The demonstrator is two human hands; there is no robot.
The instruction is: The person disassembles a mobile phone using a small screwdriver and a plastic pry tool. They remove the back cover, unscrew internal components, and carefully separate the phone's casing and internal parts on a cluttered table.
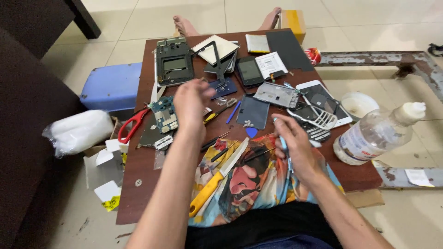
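A low, dark-red wooden table [138, 180] carries a scatter of taken-apart phone parts, and the person sits at its near edge with both forearms reaching over it. A brightly printed cloth with a cartoon pattern [249, 177] lies over the near edge between the arms. On the floor off the table's right edge stands a clear plastic bottle with a white nozzle cap [376, 133], tilted, with a small white bowl [359, 104] beyond it. Off the left edge are a blue plastic stool [110, 85] and a white plastic-wrapped bundle [78, 130].

Toward the far left corner lies a black phone frame with a green circuit board at its top [174, 62]. A dark grey rectangular panel [253, 112] rests near the middle, and a white phone with a dark cracked screen [325, 99] sits by the right edge. Red-handled scissors [133, 124] lie at the left edge. A knife with a yellow handle and steel blade [218, 177] lies slantwise across the cloth.

The left hand [191, 103] hovers above the table's middle left, blurred, fingers loosely curled; whether it holds anything cannot be told. Just beside it lies a small blue-green circuit board [164, 115]. The right hand [295, 145] is closed around a thin pale-blue tool [282, 140], held over the cloth near the table's near edge.
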